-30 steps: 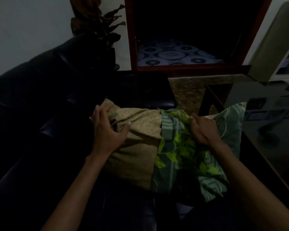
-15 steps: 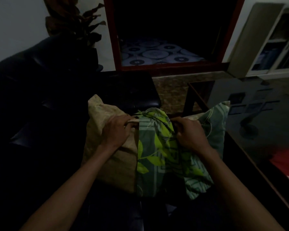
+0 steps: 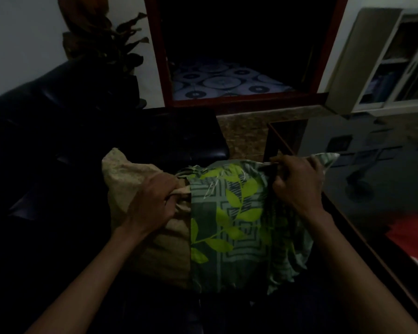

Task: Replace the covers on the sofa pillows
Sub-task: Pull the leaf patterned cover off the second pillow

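2 hands (image 3: 152, 208) (image 3: 297, 184) grip cover (image 3: 229, 225) edges; pillow (image 3: 130, 179) between.

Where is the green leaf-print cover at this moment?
In the head view, the green leaf-print cover lies centre-right, partly over the tan pillow, between the left hand and right hand, beside the glass table.

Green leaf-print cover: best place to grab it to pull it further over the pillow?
Probably the open hem of the green leaf-print cover, where it ends in a straight edge across the tan pillow. Come from the tan side, pinching the hem near the top, where the left hand already grips. The right hand holds the far corner, steadying the bunched fabric.
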The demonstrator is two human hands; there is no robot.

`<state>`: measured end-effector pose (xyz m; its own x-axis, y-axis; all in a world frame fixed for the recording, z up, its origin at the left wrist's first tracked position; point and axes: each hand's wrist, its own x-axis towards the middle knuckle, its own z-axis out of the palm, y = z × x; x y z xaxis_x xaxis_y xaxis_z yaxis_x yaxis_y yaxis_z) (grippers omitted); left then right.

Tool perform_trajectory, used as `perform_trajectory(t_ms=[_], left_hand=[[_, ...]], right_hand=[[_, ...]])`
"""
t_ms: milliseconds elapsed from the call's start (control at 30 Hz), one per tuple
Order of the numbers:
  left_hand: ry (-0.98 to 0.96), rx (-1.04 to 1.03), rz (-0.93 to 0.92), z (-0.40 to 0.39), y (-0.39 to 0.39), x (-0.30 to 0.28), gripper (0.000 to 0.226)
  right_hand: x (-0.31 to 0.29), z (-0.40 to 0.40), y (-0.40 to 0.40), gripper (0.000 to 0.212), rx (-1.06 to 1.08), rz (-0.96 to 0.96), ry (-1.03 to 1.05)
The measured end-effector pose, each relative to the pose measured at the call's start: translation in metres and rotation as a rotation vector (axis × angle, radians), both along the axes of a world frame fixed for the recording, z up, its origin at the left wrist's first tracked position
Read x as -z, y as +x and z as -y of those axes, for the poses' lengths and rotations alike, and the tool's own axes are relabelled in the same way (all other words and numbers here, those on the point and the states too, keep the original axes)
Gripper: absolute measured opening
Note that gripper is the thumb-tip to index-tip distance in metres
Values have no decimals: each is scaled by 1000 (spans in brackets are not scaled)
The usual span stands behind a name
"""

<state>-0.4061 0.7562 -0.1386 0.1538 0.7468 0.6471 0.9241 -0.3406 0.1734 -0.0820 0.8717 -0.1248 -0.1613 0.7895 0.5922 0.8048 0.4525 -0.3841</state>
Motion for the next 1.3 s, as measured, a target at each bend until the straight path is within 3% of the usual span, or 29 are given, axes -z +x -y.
perform_trajectory(t_ms=[100,167,333,700,900,1033,1167,1300], left_hand=[[-62,65,-15,5,7,3,18],[-76,71,5,9,14,3,19],[-177,-103,83,12,21,1,38],[-5,-204,193,10,7,-22,30],[70,-215,301,16,-4,-56,29],[38,-219,332,7,-1,-64,27],[-117,-122,221,-15,11,-52,45],[-334,-32,-35,-47,44,-27,59]], right_hand=[[2,3,-14,33,-274,2,-70],[10,7,-26,28,-337,90,-116],[22,14,-36,4,-240,2,-87],[17,2,5,13,159,131,-38],[-20,13,6,15,54,35,75],[-31,11,-7,24,-40,-43,15],[-6,19,-39,14,-168,-205,-55],[0,22,-57,7,-204,-273,-68]])
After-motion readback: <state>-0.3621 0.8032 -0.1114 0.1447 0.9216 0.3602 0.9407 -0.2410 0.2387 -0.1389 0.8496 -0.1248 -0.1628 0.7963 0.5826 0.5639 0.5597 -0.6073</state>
